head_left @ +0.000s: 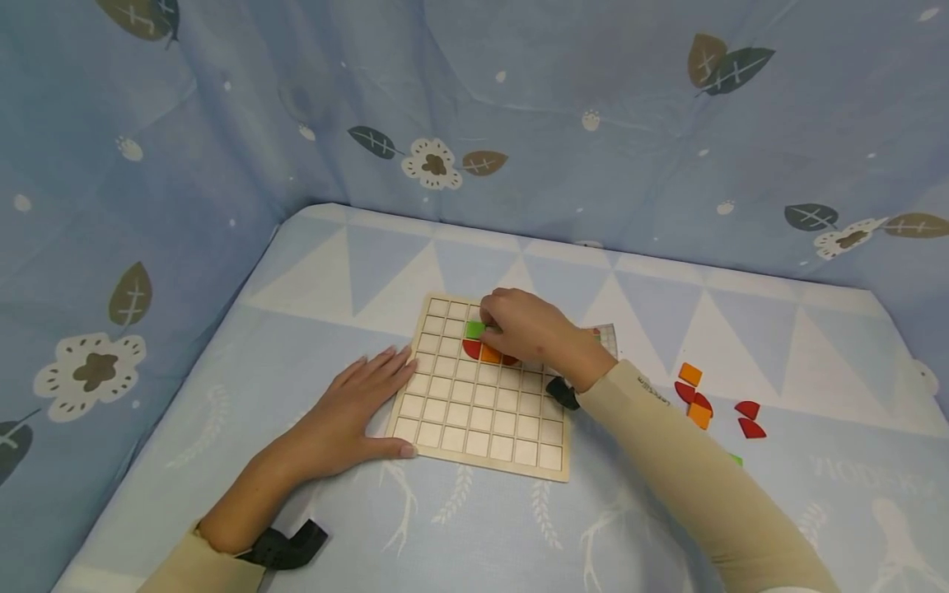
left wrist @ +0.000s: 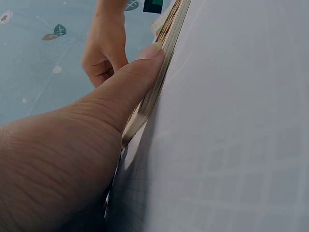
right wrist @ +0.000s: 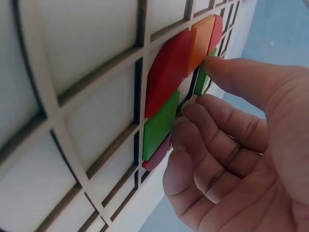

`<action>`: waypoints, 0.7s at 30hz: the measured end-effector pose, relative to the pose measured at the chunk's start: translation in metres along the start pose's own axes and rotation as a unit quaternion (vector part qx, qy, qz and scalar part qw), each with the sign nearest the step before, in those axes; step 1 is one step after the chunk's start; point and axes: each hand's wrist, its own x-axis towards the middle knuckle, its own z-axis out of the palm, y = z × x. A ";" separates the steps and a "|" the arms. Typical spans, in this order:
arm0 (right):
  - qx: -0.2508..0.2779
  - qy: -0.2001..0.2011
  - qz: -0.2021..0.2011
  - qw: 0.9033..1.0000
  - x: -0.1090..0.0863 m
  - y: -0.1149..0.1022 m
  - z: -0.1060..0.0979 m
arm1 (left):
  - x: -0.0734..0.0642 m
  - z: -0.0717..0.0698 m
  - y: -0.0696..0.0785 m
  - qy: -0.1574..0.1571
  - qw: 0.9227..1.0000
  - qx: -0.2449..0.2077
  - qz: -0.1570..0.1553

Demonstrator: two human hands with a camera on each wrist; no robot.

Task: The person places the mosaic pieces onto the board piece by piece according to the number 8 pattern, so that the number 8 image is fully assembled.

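Observation:
A square wooden grid board (head_left: pixel 474 420) lies on the table. My left hand (head_left: pixel 356 412) rests spread at its left side, the thumb (left wrist: pixel 140 63) against the edge. Over the upper part of the board is my right hand (head_left: pixel 537 329), fingers curled down and thumb near the coloured pieces. In the right wrist view, its fingertips (right wrist: pixel 178 164) are by a dark cell among a red piece (right wrist: pixel 169 67), an orange piece (right wrist: pixel 199 43) and a green piece (right wrist: pixel 160 126). Whether they pinch a piece is hidden. Another green piece (head_left: pixel 474 330) sits left of that hand.
Right of the board lie loose orange squares (head_left: pixel 690 374) and several red quarter-round pieces (head_left: pixel 752 428). A green piece (head_left: pixel 736 459) shows partly behind the right sleeve. A printed card (head_left: pixel 608 338) is partly covered by the right hand. Patterned cloth (head_left: pixel 519 123) hangs behind the table.

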 end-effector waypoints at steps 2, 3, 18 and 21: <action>0.001 0.004 -0.005 1.000 0.000 0.001 0.002 | 0.000 0.000 0.000 -0.001 1.000 0.000 0.000; 0.000 0.006 -0.005 1.000 0.000 0.001 0.002 | 0.000 0.000 0.000 -0.001 1.000 0.000 0.000; 0.054 0.097 0.024 0.994 -0.093 0.033 -0.008 | 0.002 0.002 0.001 0.001 1.000 0.004 0.001; 0.070 0.116 0.036 0.990 -0.126 0.049 -0.008 | 0.000 0.002 -0.001 -0.002 1.000 0.005 -0.004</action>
